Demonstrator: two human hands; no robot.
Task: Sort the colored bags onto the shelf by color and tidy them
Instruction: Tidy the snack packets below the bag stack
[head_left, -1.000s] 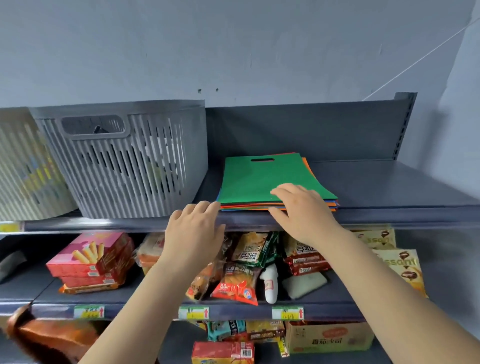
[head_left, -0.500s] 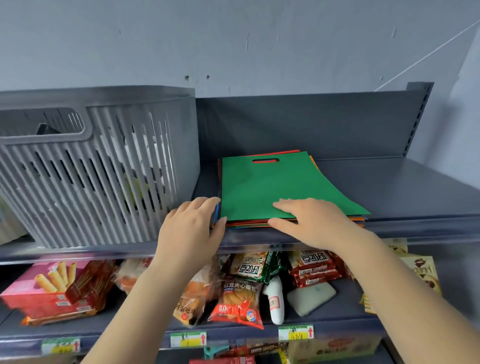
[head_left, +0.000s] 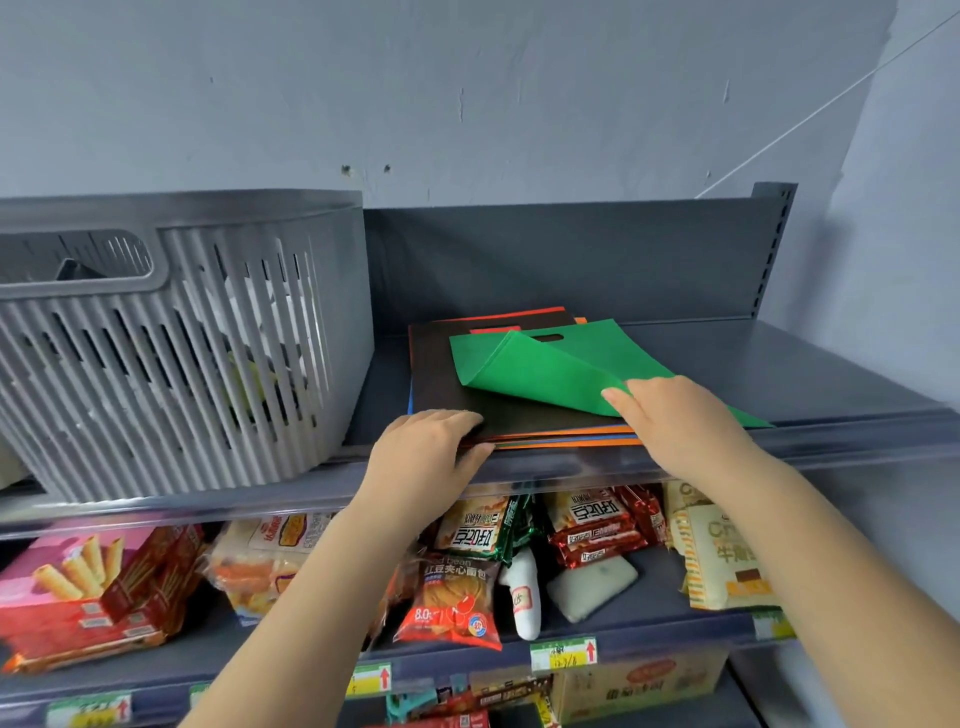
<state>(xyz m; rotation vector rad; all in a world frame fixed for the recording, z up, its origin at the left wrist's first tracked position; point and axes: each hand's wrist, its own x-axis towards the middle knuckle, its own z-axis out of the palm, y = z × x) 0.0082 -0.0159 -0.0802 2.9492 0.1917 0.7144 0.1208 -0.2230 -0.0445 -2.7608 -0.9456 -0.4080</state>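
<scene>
Basket at our left on top shelf, leaving room beside it for bags. Left hand pinches near corner of stack, fingers on black bag, thumb under — we judge it pins pile. Right hand grips green bag, peeling it rightward, corner folded over; likely starting own colour pile.

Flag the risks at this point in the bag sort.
1. The green bag is folded over under the right hand and may crease or slide off the shelf edge it overhangs.
2. The stack sits at the shelf front; the left hand grips only one corner, so lower bags could shift or fall.
</scene>
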